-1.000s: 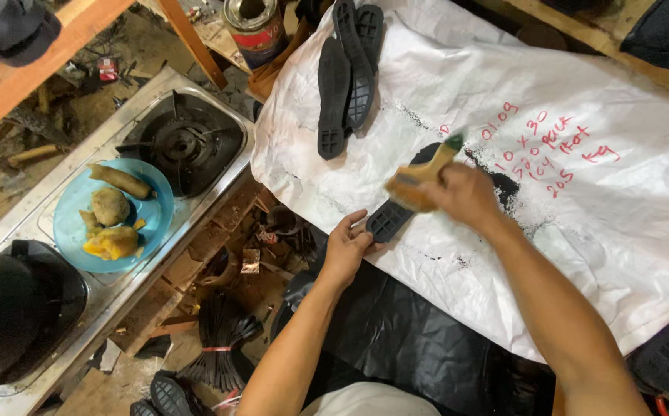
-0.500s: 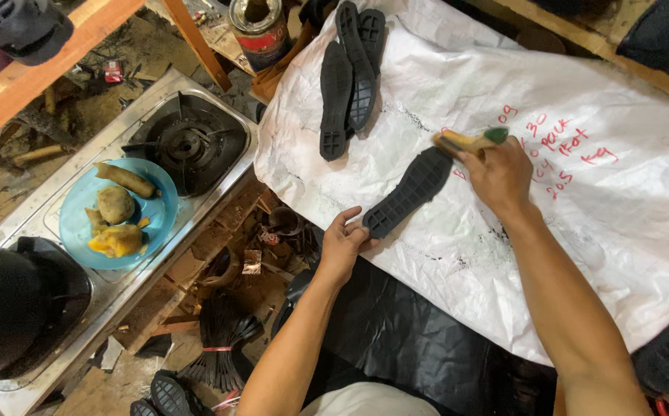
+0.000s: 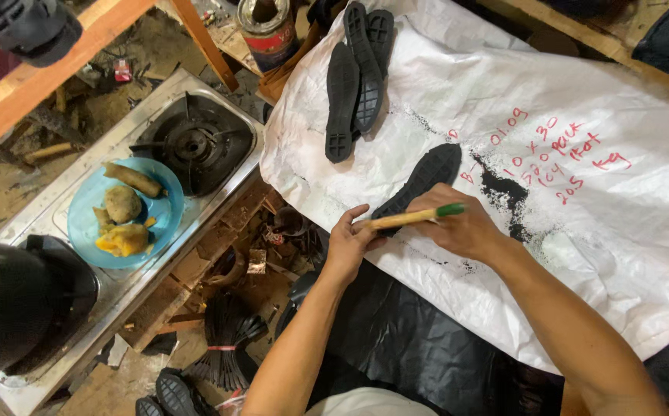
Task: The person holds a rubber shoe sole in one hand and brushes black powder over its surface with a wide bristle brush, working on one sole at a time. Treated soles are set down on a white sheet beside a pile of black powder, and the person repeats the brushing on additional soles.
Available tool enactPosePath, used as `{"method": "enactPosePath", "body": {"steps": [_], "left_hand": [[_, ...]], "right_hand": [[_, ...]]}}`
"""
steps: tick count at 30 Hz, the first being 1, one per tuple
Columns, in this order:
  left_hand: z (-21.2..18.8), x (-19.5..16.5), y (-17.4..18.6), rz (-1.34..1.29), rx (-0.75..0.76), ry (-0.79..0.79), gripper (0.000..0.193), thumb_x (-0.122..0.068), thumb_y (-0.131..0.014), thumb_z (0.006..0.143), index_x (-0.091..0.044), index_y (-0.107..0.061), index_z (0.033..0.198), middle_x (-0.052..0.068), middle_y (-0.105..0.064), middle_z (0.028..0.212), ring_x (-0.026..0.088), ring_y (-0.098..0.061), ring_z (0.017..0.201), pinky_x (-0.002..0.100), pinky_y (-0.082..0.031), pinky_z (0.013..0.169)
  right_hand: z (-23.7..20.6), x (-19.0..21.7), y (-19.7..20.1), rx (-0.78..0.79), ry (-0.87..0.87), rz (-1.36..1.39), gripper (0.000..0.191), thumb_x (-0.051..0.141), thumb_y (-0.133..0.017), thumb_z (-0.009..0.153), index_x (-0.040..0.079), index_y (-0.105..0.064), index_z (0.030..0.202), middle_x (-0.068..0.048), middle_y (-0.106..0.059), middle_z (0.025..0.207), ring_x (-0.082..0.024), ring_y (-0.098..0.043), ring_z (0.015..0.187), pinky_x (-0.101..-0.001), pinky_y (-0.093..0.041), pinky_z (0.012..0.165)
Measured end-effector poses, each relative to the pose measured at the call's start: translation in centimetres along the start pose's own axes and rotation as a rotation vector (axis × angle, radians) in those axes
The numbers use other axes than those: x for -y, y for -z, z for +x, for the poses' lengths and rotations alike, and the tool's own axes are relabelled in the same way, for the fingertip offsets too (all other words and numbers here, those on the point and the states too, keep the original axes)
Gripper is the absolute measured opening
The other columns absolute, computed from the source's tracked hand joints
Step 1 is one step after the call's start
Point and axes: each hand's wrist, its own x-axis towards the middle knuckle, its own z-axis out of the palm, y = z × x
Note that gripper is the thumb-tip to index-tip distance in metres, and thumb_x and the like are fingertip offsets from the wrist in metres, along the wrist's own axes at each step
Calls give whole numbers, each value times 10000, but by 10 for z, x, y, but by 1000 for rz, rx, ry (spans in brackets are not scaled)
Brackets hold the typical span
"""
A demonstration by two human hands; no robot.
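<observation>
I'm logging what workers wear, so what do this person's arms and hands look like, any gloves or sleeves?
Both forearms are bare, with no sleeves in view. The left hand and right hand wear no gloves, and no rings, watch or bands show on either.

The left hand (image 3: 347, 245) rests its fingertips on the near end of a black rubber shoe sole (image 3: 425, 179) that lies flat on a white woven sack (image 3: 581, 254) spread over the tabletop. The right hand (image 3: 461, 225) grips a brush (image 3: 410, 218) with a pale wooden handle and green end, held across the sole's near end. Black smears mark the sack just beside the sole, near red handwriting. Three more black soles (image 3: 357, 73) lie stacked at the sack's far edge. To the left, a blue plate (image 3: 88, 212) of cooked food sits on a steel gas stove (image 3: 196, 146), beside a black pot (image 3: 19, 304).
</observation>
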Motion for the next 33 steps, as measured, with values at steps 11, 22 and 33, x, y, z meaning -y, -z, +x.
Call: {"method": "enactPosePath", "body": {"steps": [11,22,33], "left_hand": [[4,-3,-2,96,-58,-4,470,53,-561,922,37,-505,1388,155,-662,1101,203,-692,849,315,-620,762],[-33,-42,-21,948,131,-585,491,40,-684,837,-12,-624,1321,161,-598,1386,233,-676,887,352,-563,806],[-3,-16,-15,90,-40,79,410,-142,-607,987,-4,-524,1364,204,-720,987,235,-743,802,359,-627,709]], "right_hand": [[26,-44,19,-199,-241,-208,309,340,-762,917,40,-766,986,-189,-717,947,-394,-675,889,-493,-530,790],[-6,-38,36,-476,-529,-5,269,187,-819,916,-6,-746,1089,-146,-735,928,-226,-694,781,-345,-526,731],[-29,-22,22,-566,-552,343,185,146,-766,974,-20,-744,1053,-52,-745,913,-88,-646,774,-262,-515,704]]}}
